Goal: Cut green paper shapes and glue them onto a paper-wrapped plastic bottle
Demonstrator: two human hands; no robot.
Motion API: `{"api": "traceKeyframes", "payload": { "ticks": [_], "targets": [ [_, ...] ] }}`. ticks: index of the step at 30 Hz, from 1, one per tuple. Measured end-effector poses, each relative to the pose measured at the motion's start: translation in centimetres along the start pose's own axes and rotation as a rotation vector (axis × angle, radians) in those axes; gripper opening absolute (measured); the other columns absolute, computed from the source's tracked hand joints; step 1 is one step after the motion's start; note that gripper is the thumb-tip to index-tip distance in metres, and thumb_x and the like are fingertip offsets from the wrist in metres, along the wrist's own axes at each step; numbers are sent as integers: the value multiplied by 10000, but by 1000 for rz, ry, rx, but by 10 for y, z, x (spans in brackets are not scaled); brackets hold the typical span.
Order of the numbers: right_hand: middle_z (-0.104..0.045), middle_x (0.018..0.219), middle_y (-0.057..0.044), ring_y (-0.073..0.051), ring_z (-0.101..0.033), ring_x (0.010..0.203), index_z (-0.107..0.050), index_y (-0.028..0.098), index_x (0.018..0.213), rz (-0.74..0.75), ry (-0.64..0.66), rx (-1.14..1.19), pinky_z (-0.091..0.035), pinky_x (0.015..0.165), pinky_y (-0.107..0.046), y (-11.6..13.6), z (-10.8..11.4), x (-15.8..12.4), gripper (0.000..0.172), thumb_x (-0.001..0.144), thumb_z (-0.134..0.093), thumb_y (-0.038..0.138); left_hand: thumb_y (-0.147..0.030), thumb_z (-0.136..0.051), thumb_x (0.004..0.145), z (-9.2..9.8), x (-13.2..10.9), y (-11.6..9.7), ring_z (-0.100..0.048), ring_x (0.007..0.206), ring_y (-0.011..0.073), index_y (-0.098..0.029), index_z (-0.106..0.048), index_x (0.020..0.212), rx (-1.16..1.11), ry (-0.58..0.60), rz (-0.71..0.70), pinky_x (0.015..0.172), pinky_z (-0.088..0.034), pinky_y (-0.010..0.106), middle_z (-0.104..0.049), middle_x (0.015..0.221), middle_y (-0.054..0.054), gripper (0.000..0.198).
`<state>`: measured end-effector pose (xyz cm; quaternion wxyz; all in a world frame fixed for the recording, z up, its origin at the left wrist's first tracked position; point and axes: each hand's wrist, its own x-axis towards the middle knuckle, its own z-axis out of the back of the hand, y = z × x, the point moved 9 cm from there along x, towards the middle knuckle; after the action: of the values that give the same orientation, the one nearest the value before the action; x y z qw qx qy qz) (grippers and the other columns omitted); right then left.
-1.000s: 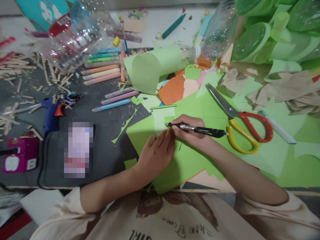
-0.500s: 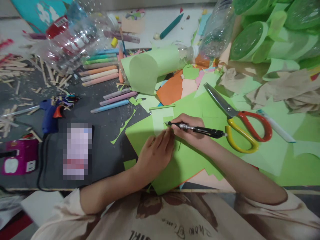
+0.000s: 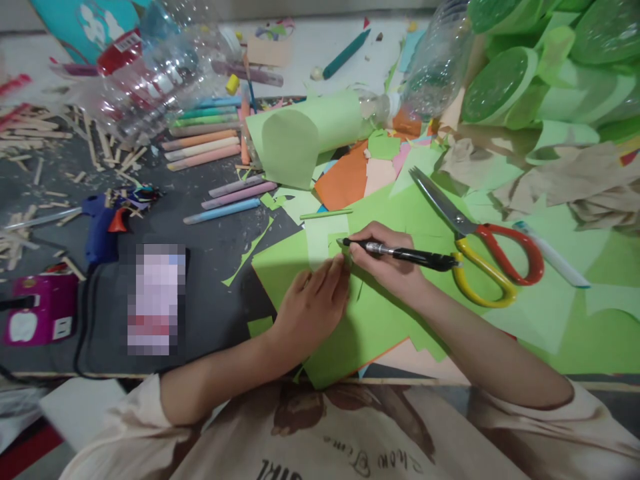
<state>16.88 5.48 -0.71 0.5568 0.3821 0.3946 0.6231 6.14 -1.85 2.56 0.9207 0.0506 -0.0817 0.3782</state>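
Observation:
My right hand (image 3: 387, 263) grips a black pen (image 3: 405, 254), its tip resting on a sheet of green paper (image 3: 285, 267) near a paler green piece (image 3: 317, 240). My left hand (image 3: 313, 307) lies flat on the same sheet, fingers stretched out together, fingertips just left of the pen tip, pressing the paper down. Red and yellow scissors (image 3: 480, 243) lie open on more green paper just right of my right hand.
Pastel chalk sticks (image 3: 203, 143), a rolled green sheet (image 3: 305, 130), plastic bottles (image 3: 150, 73), a blue glue gun (image 3: 103, 227), wooden sticks (image 3: 30, 133), orange paper (image 3: 345, 180) and a white marker (image 3: 550, 253) crowd the dark table. A green paper pile (image 3: 550, 67) fills the far right.
The pen tip has shifted slightly right and up on the green paper. My left hand has stayed in place.

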Motion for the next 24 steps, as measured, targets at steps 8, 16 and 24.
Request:
{"api": "traceKeyframes", "payload": {
  "ticks": [8,16,24],
  "targets": [
    [-555,536,49,-117,-483,496,-575,230,647,-50,-104,27,-382,491,-248,0,4,-1,85,727,-599,239,-176,-507,987,-4,0,0,-698,1092,208,-96,-688,1210,-12,12,5,821,-487,309,-680,1332,170,298],
    [-523,522,50,-113,-449,502,-513,235,601,-93,-142,43,-366,499,-254,-4,10,-1,127,700,-593,227,-179,-489,996,0,1,1,-711,1058,186,-99,-702,1177,7,-12,-3,800,-501,302,-707,1298,142,291],
    [-588,562,30,-126,-508,530,-557,228,638,-147,-120,87,-405,515,-259,-12,8,0,107,717,-616,272,-192,-494,997,-2,1,1,-710,1066,189,-113,-694,1204,0,21,1,810,-519,303,-701,1309,143,298]
  ]
}}
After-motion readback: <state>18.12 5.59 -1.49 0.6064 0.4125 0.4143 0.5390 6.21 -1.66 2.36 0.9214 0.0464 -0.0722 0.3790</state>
